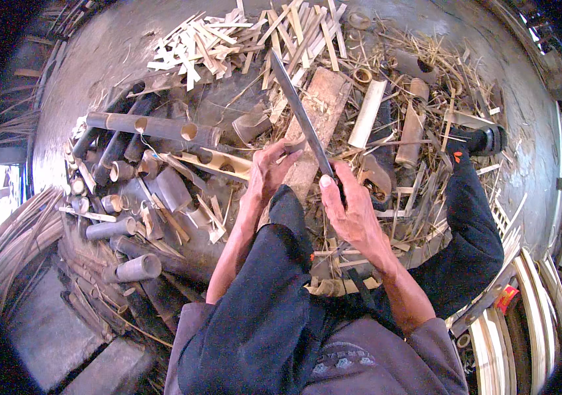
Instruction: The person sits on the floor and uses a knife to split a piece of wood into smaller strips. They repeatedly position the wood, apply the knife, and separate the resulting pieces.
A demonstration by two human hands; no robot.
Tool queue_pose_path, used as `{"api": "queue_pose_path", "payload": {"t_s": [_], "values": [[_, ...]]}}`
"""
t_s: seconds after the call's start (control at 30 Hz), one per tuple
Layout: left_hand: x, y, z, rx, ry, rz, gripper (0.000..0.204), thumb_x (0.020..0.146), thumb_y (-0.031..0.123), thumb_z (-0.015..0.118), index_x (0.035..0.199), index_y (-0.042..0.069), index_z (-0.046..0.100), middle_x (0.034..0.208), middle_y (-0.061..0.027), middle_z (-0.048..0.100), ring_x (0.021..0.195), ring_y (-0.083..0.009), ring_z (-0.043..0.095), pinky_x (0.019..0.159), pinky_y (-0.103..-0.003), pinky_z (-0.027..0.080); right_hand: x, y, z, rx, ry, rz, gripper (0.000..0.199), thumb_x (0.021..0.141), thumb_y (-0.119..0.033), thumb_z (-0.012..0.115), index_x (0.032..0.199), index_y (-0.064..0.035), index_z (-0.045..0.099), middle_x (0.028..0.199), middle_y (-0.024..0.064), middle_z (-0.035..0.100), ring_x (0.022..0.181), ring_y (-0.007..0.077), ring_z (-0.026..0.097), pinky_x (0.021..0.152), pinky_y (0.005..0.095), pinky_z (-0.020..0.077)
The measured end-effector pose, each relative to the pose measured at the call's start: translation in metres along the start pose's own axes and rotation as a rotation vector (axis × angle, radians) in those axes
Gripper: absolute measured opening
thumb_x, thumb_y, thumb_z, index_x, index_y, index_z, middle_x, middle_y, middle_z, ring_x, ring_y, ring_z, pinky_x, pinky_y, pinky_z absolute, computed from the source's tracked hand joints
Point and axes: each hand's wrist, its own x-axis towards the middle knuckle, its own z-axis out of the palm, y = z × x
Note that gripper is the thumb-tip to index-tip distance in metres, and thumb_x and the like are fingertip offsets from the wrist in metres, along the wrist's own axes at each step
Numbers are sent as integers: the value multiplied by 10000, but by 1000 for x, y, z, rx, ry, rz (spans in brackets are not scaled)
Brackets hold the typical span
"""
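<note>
My right hand point(352, 209) is closed round the handle of a long knife point(299, 112). Its straight dark blade slants up and to the left over a worn wooden board point(317, 108) strewn with shavings. Just left of the blade, my left hand point(271, 168) pinches a short piece of bamboo point(295, 144) against the board, partly covered by the fingers. A split bamboo length point(218, 161) lies beside my left wrist. To the right of the board rests a pale bamboo half point(367, 114).
Pale split strips point(212, 43) are heaped at the far side. Dark bamboo tubes point(156, 126) and cut offcuts fill the left. Shavings point(426, 59) litter the right, near my shoe point(485, 139). Bundled long slats point(491, 349) stand at the lower right.
</note>
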Motion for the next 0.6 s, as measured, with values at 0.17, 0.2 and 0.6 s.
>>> {"api": "queue_pose_path", "payload": {"t_s": [0.17, 0.2, 0.6], "values": [[1, 2, 3, 26, -38, -2, 209, 834, 124, 684, 1019, 29, 665, 865, -128, 704, 776, -157, 661, 720, -291, 511, 6, 4, 0, -27, -34, 51, 312, 974, -293, 464, 1110, -12, 463, 790, 266, 583, 765, 441, 613, 666, 472, 450], [0, 4, 2, 48, -35, -21, 214, 834, 122, 682, 1026, 28, 663, 875, -128, 704, 785, -162, 664, 722, -293, 511, 7, 6, 1, -23, -38, 55, 318, 974, -296, 462, 1122, -14, 465, 809, 275, 591, 785, 450, 613, 673, 476, 453], [-3, 2, -4, 44, -55, 76, 212, 838, 150, 663, 1014, 31, 667, 941, -139, 691, 813, -238, 673, 720, -338, 510, 9, 15, 6, -504, 81, -211, 266, 967, -315, 480, 1044, -61, 464, 728, 236, 592, 736, 433, 604, 589, 499, 445]]}}
